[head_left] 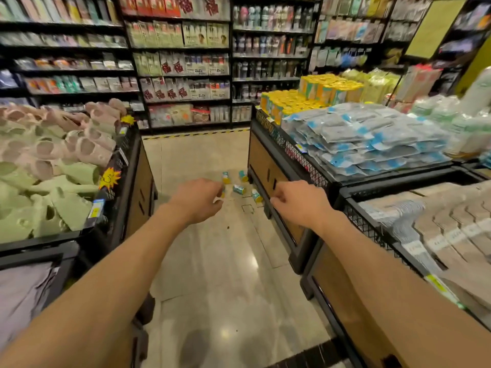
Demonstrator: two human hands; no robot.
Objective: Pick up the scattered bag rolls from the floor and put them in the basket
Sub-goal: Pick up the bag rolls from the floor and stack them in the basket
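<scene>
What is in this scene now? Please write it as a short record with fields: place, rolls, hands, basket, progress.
place: shop aisle between two display bins
rolls: four clearly seen on the floor, at, close to the base of the right display bin
left hand: stretched forward, fingers loosely curled, holding nothing
right hand: stretched forward, fingers loosely curled, holding nothing
basket: wire-sided bin with stacked yellow rolls
progress: no roll picked up yet

The left hand (pixel 198 200) hides part of one bag roll (pixel 222 193) on the far floor. The roll labels are too small to read. Far shelves (pixel 183 65) are blurred; the right bin (pixel 414 293) runs off frame.
</scene>
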